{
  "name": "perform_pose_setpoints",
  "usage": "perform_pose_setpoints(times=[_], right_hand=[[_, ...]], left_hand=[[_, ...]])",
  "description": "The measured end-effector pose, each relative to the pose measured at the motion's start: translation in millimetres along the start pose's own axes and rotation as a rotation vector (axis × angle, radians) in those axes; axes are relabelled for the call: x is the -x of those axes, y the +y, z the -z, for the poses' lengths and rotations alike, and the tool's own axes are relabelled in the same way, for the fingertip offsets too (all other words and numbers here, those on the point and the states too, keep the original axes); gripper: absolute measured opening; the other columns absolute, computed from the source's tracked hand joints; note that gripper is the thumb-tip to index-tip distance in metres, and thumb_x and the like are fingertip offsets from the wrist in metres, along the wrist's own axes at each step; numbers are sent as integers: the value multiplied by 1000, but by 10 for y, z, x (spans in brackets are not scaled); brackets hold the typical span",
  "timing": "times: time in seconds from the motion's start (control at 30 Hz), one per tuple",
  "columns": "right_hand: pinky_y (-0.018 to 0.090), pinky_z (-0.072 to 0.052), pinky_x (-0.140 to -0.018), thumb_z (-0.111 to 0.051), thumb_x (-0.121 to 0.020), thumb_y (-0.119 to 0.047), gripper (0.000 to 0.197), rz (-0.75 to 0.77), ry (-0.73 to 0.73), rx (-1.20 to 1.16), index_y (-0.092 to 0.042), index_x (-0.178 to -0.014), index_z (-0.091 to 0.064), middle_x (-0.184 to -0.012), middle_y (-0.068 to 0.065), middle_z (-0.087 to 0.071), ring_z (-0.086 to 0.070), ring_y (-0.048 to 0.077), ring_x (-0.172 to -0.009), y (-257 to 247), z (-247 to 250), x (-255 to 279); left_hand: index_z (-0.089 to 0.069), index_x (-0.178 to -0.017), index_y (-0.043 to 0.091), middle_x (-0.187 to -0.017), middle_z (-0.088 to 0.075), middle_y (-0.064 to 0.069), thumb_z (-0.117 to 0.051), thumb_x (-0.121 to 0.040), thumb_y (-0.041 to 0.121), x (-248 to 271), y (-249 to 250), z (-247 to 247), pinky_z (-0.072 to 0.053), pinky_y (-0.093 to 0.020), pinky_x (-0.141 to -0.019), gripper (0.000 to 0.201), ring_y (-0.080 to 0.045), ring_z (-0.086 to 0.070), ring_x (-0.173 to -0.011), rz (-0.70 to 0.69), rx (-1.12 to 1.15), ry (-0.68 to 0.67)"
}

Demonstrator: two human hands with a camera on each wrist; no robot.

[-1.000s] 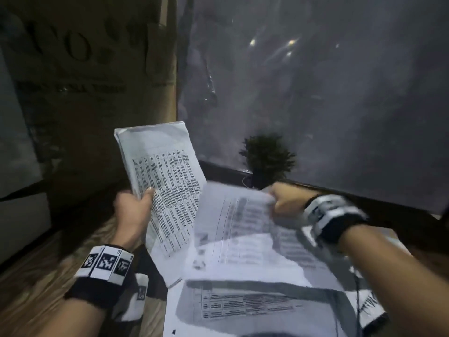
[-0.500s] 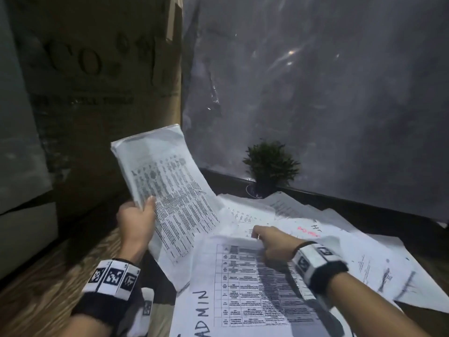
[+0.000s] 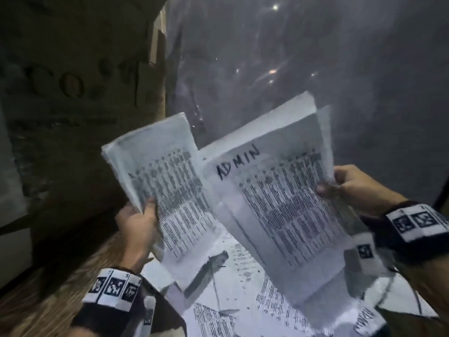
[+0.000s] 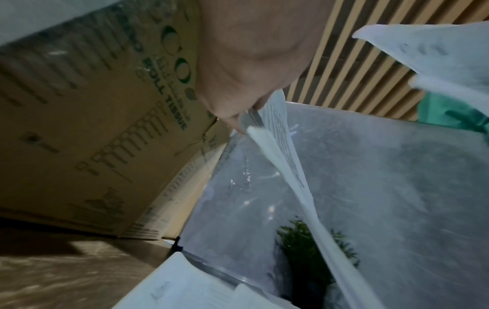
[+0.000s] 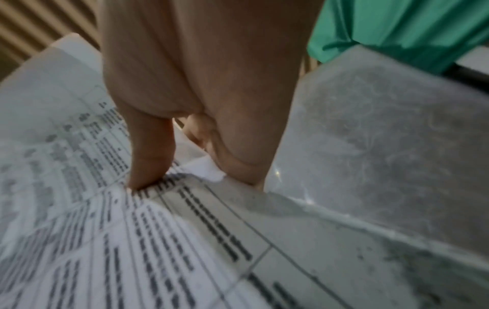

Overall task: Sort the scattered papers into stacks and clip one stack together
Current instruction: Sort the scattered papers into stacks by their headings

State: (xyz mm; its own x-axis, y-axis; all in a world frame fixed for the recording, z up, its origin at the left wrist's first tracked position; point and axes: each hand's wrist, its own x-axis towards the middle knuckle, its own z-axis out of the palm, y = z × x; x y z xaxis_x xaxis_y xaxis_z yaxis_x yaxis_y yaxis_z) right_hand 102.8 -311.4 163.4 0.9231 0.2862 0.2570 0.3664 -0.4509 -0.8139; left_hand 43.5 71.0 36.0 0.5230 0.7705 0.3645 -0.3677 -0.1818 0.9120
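ADMIN sheet (image 3: 279, 205) now raised, right hand (image 3: 349, 188).

A cardboard box (image 3: 73, 98) walls off the left and a frosted panel (image 3: 315, 69) closes the back, while loose papers (image 3: 243, 288) cover the bench (image 3: 36, 307) except a bare strip at left.

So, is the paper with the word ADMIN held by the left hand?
No, the right hand holds the ADMIN paper by its edge.
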Motion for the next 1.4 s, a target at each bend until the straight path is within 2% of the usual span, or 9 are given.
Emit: perform_pose_setpoints(times=[0.2, 0.37, 0.53, 0.73, 0.9, 1.07, 1.2, 1.27, 1.4], right_hand=[[24, -43, -55, -65, -83, 1, 5, -140, 76, -455, -3, -82, -63, -66, 3, -61, -53, 16, -60, 244, -509, 28], [18, -47, -53, -69, -79, -3, 26, -242, 64, -648, 7, -102, -62, -79, 11, -60, -54, 14, -64, 468, -857, 108], [24, -55, -69, -62, -86, 10, 19, -233, 420, -685, 9, -105, -63, -100, 26, -68, -63, 20, -81, 464, -973, 184], [20, -56, -62, -69, -87, -10, 35, 42, 465, -362, -9, -118, -52, -99, 10, -69, -69, 25, -88, 217, -973, 279], [47, -45, -105, -91, -59, -34, 105, -49, 405, -305, -22, -142, -27, -138, 5, -54, -53, 23, -127, 527, -939, 261], [15, -55, -76, -65, -88, -4, 44, -37, 353, -206, -4, -128, -47, -104, 0, -67, -66, 25, -106, 700, -1073, 349], [30, -53, -95, -54, -96, -14, 53, 51, 404, -163, -6, -144, -31, -129, 12, -59, -57, 25, -120, 446, -994, 305], [49, -45, -105, -59, -94, -24, 71, 75, 404, -145, -17, -150, -16, -144, 15, -47, -49, 28, -131, 291, -896, 257], [40, -52, -99, -80, -78, -17, 92, 143, 458, -256, -23, -147, -19, -135, 4, -56, -59, 17, -117, 245, -784, 250]], left_hand=[[-76, -71, 12, -65, -73, 2, -78, -63, 36, 311, 85, -310, -52, -33, -71, 26, -20, -66, -69, 91, 106, -497], [-78, -80, 7, -85, -78, -15, -70, -76, 13, 590, 318, -419, -58, -55, -81, 10, -37, -73, -86, 157, 78, -745], [-65, -93, 12, -93, -73, -3, -51, -73, 81, 762, 457, -562, -57, -43, -84, 73, -16, -71, -87, 254, 216, -790], [-64, -102, 8, -91, -71, -18, -71, -86, 10, 735, 645, -680, -57, -22, -59, 17, -21, -71, -76, -106, 29, -672], [-65, -103, 14, -88, -74, -9, -84, -72, 6, 742, 346, -734, -56, -20, -61, 37, -17, -74, -82, -27, 87, -778], [-62, -86, 29, -77, -75, 14, -82, -41, 71, 813, 46, -832, -57, -21, -59, 65, -5, -72, -71, 62, 55, -656], [-66, -84, 24, -77, -74, 0, -80, -77, 19, 753, 358, -874, -58, -23, -61, 16, -15, -73, -78, -32, 127, -625], [-69, -91, 21, -86, -75, -2, -79, -77, 9, 687, 537, -883, -58, -25, -66, 22, -16, -74, -82, -81, 170, -632], [-59, -116, 4, -102, -72, -11, -82, -70, 6, 674, 574, -839, -58, -22, -67, 52, -20, -73, -87, -86, 293, -677]])
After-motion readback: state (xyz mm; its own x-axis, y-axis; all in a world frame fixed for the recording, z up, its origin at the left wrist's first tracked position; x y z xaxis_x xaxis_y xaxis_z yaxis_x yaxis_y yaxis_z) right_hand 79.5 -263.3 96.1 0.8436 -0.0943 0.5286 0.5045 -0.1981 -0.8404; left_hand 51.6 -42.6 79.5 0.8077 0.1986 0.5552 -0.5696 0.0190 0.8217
